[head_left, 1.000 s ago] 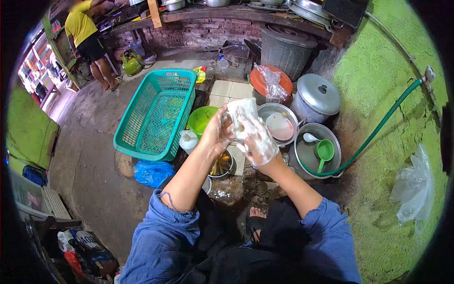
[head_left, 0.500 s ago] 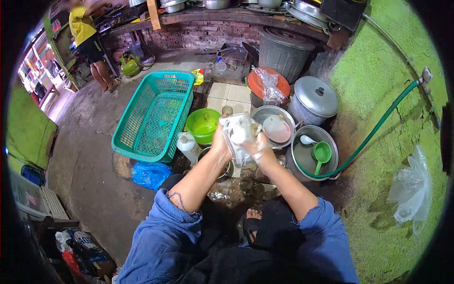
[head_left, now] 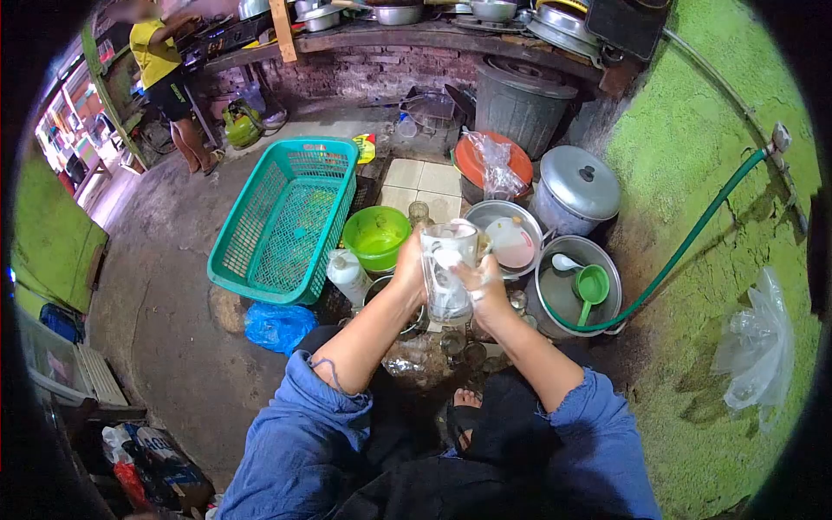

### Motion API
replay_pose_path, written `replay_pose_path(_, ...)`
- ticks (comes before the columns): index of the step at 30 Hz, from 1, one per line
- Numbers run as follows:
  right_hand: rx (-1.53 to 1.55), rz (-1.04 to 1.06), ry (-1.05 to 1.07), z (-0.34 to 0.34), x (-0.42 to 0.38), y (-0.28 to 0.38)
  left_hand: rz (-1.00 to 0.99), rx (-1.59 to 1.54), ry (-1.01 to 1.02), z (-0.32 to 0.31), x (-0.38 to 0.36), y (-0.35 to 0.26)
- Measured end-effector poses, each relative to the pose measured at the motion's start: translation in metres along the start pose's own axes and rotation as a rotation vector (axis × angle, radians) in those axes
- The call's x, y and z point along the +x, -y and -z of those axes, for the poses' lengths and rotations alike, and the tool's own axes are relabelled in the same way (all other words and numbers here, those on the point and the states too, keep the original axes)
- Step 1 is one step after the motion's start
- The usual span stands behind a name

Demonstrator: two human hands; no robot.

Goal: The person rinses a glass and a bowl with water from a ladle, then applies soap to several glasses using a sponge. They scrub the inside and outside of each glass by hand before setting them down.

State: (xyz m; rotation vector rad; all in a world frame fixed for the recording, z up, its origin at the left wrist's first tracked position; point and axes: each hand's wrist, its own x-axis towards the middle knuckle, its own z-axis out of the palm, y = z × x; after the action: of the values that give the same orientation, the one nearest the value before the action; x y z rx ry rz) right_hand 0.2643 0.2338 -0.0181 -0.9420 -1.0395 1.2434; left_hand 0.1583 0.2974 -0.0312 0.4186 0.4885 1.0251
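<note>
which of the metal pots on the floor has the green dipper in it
The open metal pot with the green hose over its rim, just in front of the lidded pot; only it holds the green dipper.

A glass (head_left: 448, 282) partly hides the left hand (head_left: 412, 262); the right hand (head_left: 487, 284) is blurred; a dark panel (head_left: 627, 24) is cropped above.

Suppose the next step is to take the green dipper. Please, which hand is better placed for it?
Probably the right hand. The green dipper lies in the metal pot on that side, nearer to it. The left hand would have to reach across, and it supports the glass jug.
</note>
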Motion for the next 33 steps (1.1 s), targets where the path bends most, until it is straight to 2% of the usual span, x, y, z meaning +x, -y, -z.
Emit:
replay_pose_path(1,0.0,0.002,-0.001,0.007,0.0,-0.016,0.001,0.002,0.002,0.001,0.0,-0.003)
replay_pose_path(3,0.083,-0.162,-0.011,0.028,0.011,-0.062,-0.116,0.038,-0.114,0.005,0.001,-0.011)
replay_pose_path(4,-0.019,-0.082,-0.027,0.034,0.016,-0.08,-0.16,0.057,-0.181,0.001,-0.003,-0.014)
replay_pose_path(5,-0.123,-0.005,-0.052,0.029,0.017,-0.08,-0.162,0.059,-0.18,-0.01,-0.011,-0.017)
replay_pose_path(7,0.138,-0.114,-0.016,0.024,0.005,-0.059,-0.36,0.064,-0.3,-0.03,-0.024,-0.019)
replay_pose_path(8,0.139,-0.12,-0.017,0.017,0.001,-0.049,-0.357,0.065,-0.305,-0.03,-0.025,-0.017)
replay_pose_path(10,0.346,-0.141,-0.036,0.006,-0.002,-0.033,-0.593,0.329,-0.463,-0.03,-0.024,-0.015)
replay_pose_path(11,0.348,-0.142,-0.039,0.001,-0.005,-0.026,-0.59,0.331,-0.463,-0.033,-0.027,-0.013)
replay_pose_path(12,0.36,-0.352,-0.177,-0.004,-0.008,-0.019,-0.698,0.443,-0.426,-0.036,-0.032,-0.011)
replay_pose_path(13,0.318,-0.434,-0.141,0.001,-0.01,-0.022,-0.806,0.555,-0.385,-0.039,-0.037,-0.009)
replay_pose_path(14,0.276,-0.514,-0.101,0.006,-0.012,-0.024,-0.833,0.584,-0.374,-0.041,-0.039,-0.007)
replay_pose_path(15,0.278,-0.515,-0.102,0.015,-0.011,-0.038,-0.832,0.586,-0.374,-0.039,-0.041,-0.004)
replay_pose_path(18,0.573,-0.359,0.411,0.033,-0.012,-0.059,-0.929,0.756,-0.293,-0.039,-0.05,0.004)
replay_pose_path(21,0.469,-0.307,0.402,0.052,-0.02,-0.071,-0.989,0.922,-0.204,-0.036,-0.061,0.009)
replay_pose_path(24,0.574,-0.353,0.387,0.061,-0.015,-0.099,-0.996,0.946,-0.193,-0.029,-0.065,0.013)
replay_pose_path(26,0.58,-0.345,0.451,0.05,-0.007,-0.091,-0.973,0.974,-0.197,-0.024,-0.066,0.013)
replay_pose_path(27,0.809,-0.51,0.467,0.046,-0.002,-0.085,-0.985,0.976,-0.21,-0.023,-0.065,0.011)
replay_pose_path(29,1.033,-0.689,0.489,0.029,0.0,-0.052,-0.985,1.104,-0.196,-0.018,-0.063,0.006)
replay_pose_path(31,0.846,-0.762,0.231,0.018,-0.004,-0.022,-0.989,1.156,-0.215,-0.013,-0.058,0.001)
replay_pose_path(32,0.736,-0.705,0.135,0.017,-0.002,-0.025,-0.933,1.152,-0.261,-0.007,-0.054,0.0)
replay_pose_path(33,0.734,-0.705,0.135,0.016,-0.002,-0.017,-0.876,1.147,-0.305,-0.004,-0.051,-0.001)
